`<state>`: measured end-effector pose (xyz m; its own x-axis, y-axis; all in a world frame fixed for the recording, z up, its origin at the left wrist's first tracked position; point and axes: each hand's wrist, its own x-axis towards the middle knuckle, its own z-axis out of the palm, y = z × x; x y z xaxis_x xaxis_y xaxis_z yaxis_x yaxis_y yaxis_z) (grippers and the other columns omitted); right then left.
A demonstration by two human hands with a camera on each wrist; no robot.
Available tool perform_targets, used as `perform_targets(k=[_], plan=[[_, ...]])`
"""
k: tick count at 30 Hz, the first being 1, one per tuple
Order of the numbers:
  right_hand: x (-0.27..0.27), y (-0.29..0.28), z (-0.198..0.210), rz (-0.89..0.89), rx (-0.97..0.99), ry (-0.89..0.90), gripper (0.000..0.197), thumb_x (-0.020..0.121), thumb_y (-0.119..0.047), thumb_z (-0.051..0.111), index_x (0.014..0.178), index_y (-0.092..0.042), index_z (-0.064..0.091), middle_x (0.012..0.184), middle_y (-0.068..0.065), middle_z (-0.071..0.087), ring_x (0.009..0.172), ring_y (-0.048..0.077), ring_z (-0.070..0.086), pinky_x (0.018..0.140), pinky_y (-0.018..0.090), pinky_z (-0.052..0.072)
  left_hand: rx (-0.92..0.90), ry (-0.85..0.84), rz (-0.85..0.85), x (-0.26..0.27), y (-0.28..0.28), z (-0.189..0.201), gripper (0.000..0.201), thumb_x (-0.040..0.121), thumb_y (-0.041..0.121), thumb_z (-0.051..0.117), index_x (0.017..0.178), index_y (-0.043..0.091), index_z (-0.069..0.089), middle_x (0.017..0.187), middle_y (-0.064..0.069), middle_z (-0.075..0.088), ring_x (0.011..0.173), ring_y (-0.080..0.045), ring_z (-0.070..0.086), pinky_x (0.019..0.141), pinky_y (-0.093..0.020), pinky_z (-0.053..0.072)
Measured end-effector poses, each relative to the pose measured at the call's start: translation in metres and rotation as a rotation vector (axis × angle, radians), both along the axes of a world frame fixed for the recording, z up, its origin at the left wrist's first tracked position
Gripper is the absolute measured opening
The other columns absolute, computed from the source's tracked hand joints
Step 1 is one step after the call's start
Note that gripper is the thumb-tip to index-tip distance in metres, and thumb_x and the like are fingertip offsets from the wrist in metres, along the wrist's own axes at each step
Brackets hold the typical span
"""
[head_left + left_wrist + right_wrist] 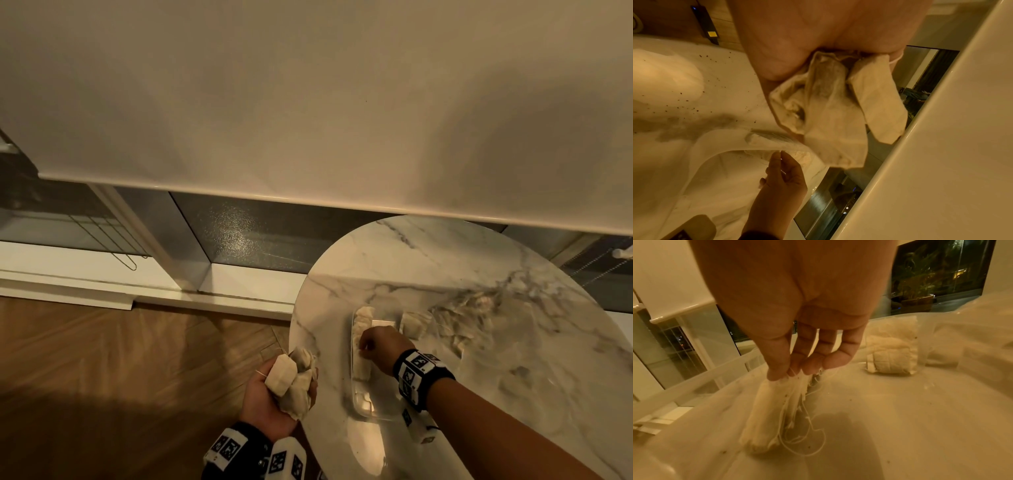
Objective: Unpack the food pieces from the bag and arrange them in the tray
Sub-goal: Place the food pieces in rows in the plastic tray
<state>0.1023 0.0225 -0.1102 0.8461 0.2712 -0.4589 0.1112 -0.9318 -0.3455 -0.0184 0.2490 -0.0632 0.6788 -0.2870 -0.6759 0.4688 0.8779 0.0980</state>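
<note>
The food pieces are pale tea bags with strings. My left hand (274, 397) is off the table's left edge, palm up, and grips a bunch of tea bags (289, 375), seen close in the left wrist view as a bunch of tea bags (838, 105). My right hand (368, 346) reaches down into the clear tray (363, 409) and pinches the tops of a row of tea bags (772, 410) standing along its left wall. A second stack of tea bags (894, 352) stands at the tray's far end. The clear plastic bag (462, 318) lies right of the tray.
The tray sits on a round marble table (513, 377) beside a window with a lowered white blind (308, 102). Wooden floor (120, 377) lies to the left below my left hand. Dark crumbs speckle the tabletop (684, 97).
</note>
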Motion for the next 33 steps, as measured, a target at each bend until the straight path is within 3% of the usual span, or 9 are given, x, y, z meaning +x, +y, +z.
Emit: perform_targets(k=[5,7,10,13,19,23,25,29,33], plan=[[0.0,-0.007,0.001,-0.122,0.06,-0.029,0.021,0.082,-0.047,0.069,0.097,-0.033,0.065,0.097,-0.008,0.066,0.09,0.012,0.062,0.078,0.03,0.053,0.004,0.043,0.008,0.004,0.0,-0.003,0.037,0.08,0.032,0.058,0.105,0.005,0.066,0.099,-0.01,0.068,0.079,-0.026,0.065,0.073,-0.035,0.051],[-0.002,-0.012,0.002,-0.204,0.065,-0.033,0.024,0.078,-0.051,0.071,0.091,-0.032,0.062,0.092,-0.009,0.065,0.084,0.01,0.062,0.077,0.029,0.054,-0.003,0.032,-0.005,0.004,0.0,-0.004,0.04,0.075,0.029,0.066,0.107,0.005,0.066,0.104,-0.01,0.065,0.08,-0.026,0.064,0.073,-0.036,0.053],[-0.007,-0.015,0.002,-0.24,-0.002,0.08,0.03,0.074,-0.053,0.077,0.082,-0.027,0.066,0.085,-0.007,0.067,0.078,0.01,0.063,0.074,0.029,0.055,-0.016,-0.011,-0.011,0.005,-0.002,-0.005,0.058,0.051,0.014,0.09,0.104,0.003,0.068,0.104,-0.009,0.065,0.082,-0.026,0.063,0.073,-0.036,0.054],[-0.013,-0.014,-0.005,-0.203,-0.064,0.237,0.035,0.067,-0.054,0.082,0.08,-0.026,0.066,0.085,-0.006,0.065,0.078,0.01,0.061,0.07,0.024,0.05,-0.044,-0.041,-0.016,0.006,-0.005,-0.005,0.073,0.034,0.008,0.097,0.101,0.003,0.069,0.103,-0.007,0.065,0.082,-0.027,0.065,0.071,-0.037,0.055],[-0.014,-0.005,-0.016,-0.17,-0.073,0.305,0.036,0.077,-0.045,0.077,0.103,-0.022,0.069,0.107,0.001,0.068,0.094,0.017,0.062,0.083,0.027,0.052,-0.037,-0.041,-0.008,0.008,-0.006,-0.006,0.069,0.033,0.008,0.097,0.097,0.002,0.072,0.099,-0.011,0.068,0.077,-0.03,0.068,0.068,-0.039,0.058],[-0.012,-0.003,-0.018,-0.185,-0.074,0.285,0.026,0.081,-0.041,0.074,0.097,-0.021,0.07,0.107,0.003,0.069,0.099,0.019,0.065,0.086,0.029,0.053,-0.005,-0.023,-0.035,0.007,-0.005,-0.001,0.053,0.055,0.013,0.084,0.105,0.004,0.068,0.104,-0.01,0.065,0.082,-0.029,0.065,0.071,-0.037,0.056],[-0.011,-0.002,-0.02,-0.202,-0.068,0.281,0.027,0.081,-0.041,0.075,0.098,-0.02,0.071,0.106,0.003,0.07,0.097,0.019,0.065,0.085,0.029,0.053,-0.007,-0.014,-0.026,0.007,-0.005,0.0,0.054,0.057,0.017,0.079,0.108,0.005,0.066,0.105,-0.009,0.064,0.08,-0.028,0.066,0.069,-0.037,0.057],[-0.009,-0.003,-0.022,-0.243,-0.057,0.258,0.03,0.083,-0.039,0.072,0.105,-0.018,0.07,0.108,0.003,0.069,0.099,0.019,0.064,0.084,0.027,0.052,-0.009,-0.028,-0.045,0.006,-0.006,0.001,0.071,0.029,0.008,0.098,0.096,0.002,0.074,0.102,-0.009,0.065,0.082,-0.026,0.063,0.071,-0.036,0.054],[-0.006,-0.004,-0.022,-0.268,-0.042,0.264,0.024,0.085,-0.033,0.07,0.101,-0.016,0.073,0.105,0.005,0.071,0.099,0.02,0.066,0.088,0.029,0.054,-0.013,-0.037,-0.047,0.005,-0.009,0.002,0.07,0.024,0.006,0.098,0.09,0.001,0.075,0.102,-0.009,0.064,0.086,-0.025,0.062,0.073,-0.035,0.053]])
